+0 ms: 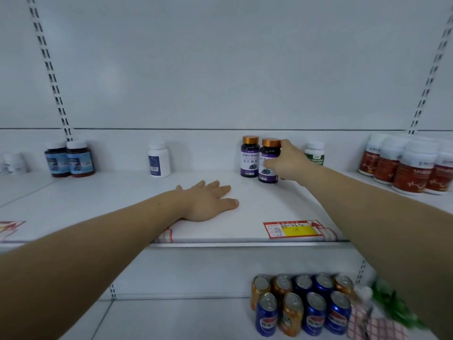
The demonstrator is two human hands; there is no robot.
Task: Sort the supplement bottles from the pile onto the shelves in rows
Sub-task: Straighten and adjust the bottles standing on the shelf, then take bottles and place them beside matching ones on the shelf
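On the white shelf (137, 217), my right hand (288, 163) grips a dark purple-labelled bottle with a gold cap (267, 153), which stands upright on the shelf. A matching purple bottle (249, 157) stands just to its left, touching or nearly so. My left hand (208, 201) rests flat on the shelf, fingers straight, holding nothing. Further left stand a white bottle with a blue label (158, 159) and two dark blue-labelled bottles (69, 159). A white bottle with a green label (315, 153) is partly hidden behind my right hand. Several red-labelled white bottles (407, 165) crowd the right end.
A red and yellow price tag (293, 228) sits on the shelf's front edge. On the lower shelf at right stand several blue and orange drink cans (301, 305), with green leaves (392, 303) and a checked cloth beside them. Slotted uprights (49, 69) run up the back wall.
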